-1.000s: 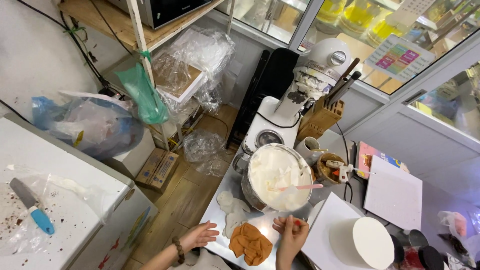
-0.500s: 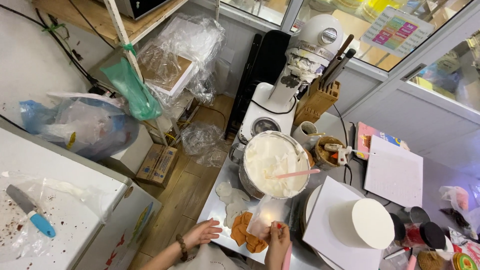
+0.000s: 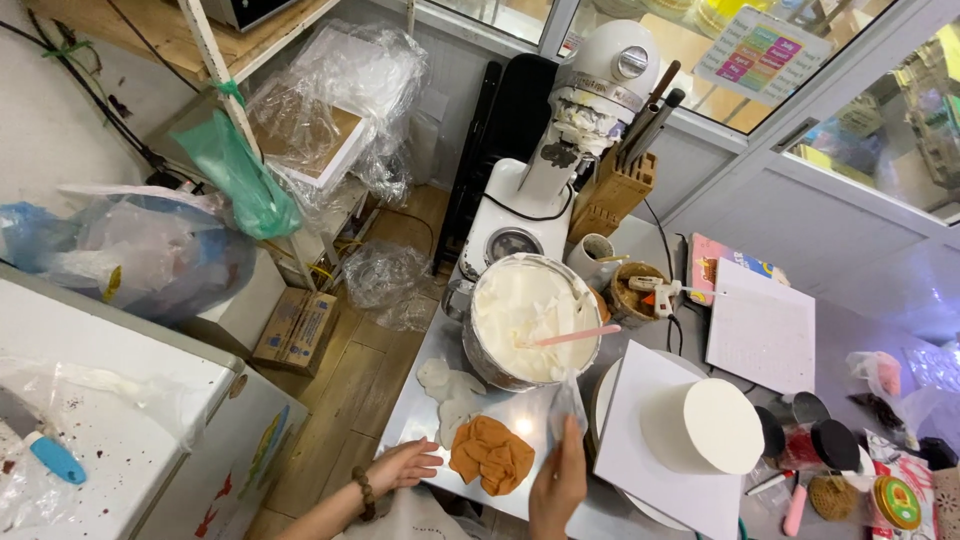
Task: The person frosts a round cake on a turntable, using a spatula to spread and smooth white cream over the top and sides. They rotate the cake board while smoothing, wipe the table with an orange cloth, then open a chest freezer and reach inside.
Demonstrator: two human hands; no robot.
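Head view, the only one. I'm looking down on a steel worktop (image 3: pixel 520 415) crowded with baking gear.

My left hand (image 3: pixel 402 465) rests at the near edge of the worktop, fingers spread and flat, gripping nothing; a beaded bracelet (image 3: pixel 366 493) sits on the wrist. It lies just left of an orange cloth (image 3: pixel 492 453) crumpled on the steel, close to it, though I cannot tell whether they touch.

My right hand (image 3: pixel 560 485) is raised at the bottom edge of the frame, fingers closed around the lower end of a clear plastic piping bag (image 3: pixel 566 405). The bag rises from the hand toward the rim of a large metal mixing bowl (image 3: pixel 480 355) full of white cream (image 3: pixel 525 305). A pink spatula (image 3: pixel 578 335) lies in the cream, handle pointing right over the rim.

Right of the bag, a white frosted round cake (image 3: pixel 705 425) sits on a white square board (image 3: pixel 645 400). Behind the bowl stands a white stand mixer (image 3: pixel 560 150), with a wooden knife block (image 3: pixel 610 195) just beside it. A few whitish smears (image 3: pixel 450 390) lie on the steel between the bowl and the cloth. Far left, a white chest freezer (image 3: pixel 120 400) carries a blue-handled tool (image 3: pixel 55 458).
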